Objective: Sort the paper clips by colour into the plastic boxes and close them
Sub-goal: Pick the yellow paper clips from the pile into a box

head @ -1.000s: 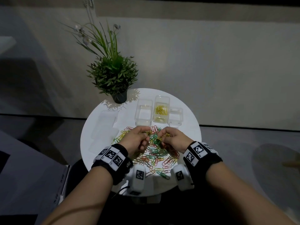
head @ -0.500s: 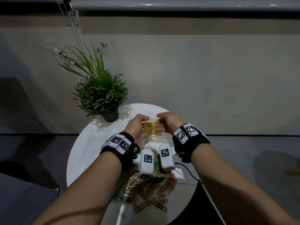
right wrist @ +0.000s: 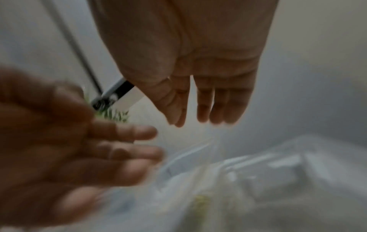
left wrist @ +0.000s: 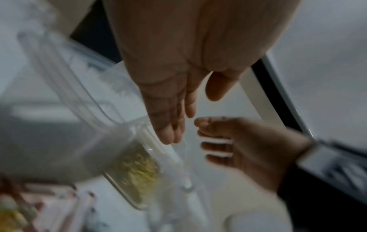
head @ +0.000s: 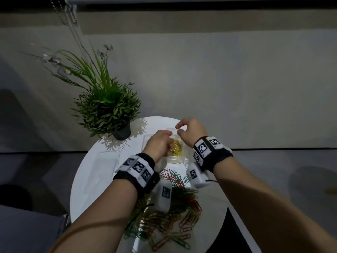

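A clear plastic box (head: 175,160) in the middle of the round white table (head: 87,190) holds yellow paper clips (head: 176,147). My left hand (head: 166,138) hovers over its left side with straight, empty fingers (left wrist: 170,136). My right hand (head: 179,129) hangs over the box's far end, loosely spread and holding nothing. In the right wrist view the right hand's fingers (right wrist: 216,116) point down above the blurred box (right wrist: 200,200). A mixed pile of red, green and yellow paper clips (head: 171,210) lies on the near part of the table, under my wrists.
A potted green plant (head: 107,110) stands at the table's back left. A second clear box (head: 147,141) shows beside the left hand. Clear lids (head: 107,161) lie flat on the table's left side. Dark floor surrounds the table.
Both hands left the clip pile and reached the yellow box. They held something over it half a second ago; now the fingers are spread and the right hand has risen farther back.
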The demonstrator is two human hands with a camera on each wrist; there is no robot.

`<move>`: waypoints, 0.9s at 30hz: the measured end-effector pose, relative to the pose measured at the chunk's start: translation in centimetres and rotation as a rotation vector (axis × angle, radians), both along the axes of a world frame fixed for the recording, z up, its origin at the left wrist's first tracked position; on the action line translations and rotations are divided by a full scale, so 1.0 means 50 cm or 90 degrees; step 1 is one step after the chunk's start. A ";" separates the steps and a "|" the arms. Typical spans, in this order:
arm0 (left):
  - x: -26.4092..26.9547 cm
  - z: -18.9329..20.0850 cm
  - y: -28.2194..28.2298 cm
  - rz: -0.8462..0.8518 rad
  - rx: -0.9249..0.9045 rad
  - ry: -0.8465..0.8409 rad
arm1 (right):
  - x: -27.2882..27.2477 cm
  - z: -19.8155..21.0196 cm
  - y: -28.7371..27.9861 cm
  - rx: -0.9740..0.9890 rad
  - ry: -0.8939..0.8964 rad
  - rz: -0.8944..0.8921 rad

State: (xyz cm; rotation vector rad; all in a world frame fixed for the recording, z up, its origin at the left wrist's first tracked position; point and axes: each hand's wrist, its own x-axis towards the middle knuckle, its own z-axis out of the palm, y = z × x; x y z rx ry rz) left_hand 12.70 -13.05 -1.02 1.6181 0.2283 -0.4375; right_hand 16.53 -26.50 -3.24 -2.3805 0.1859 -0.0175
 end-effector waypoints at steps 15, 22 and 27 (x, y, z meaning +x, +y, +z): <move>-0.037 -0.045 0.038 -0.296 0.642 -0.332 | 0.070 -0.017 0.061 -0.593 0.171 0.221; -0.039 -0.056 0.043 -0.257 0.536 -0.323 | 0.079 -0.036 0.061 -0.642 0.213 0.268; -0.037 -0.063 0.046 -0.254 0.503 -0.313 | 0.076 -0.040 0.066 -0.627 0.221 0.277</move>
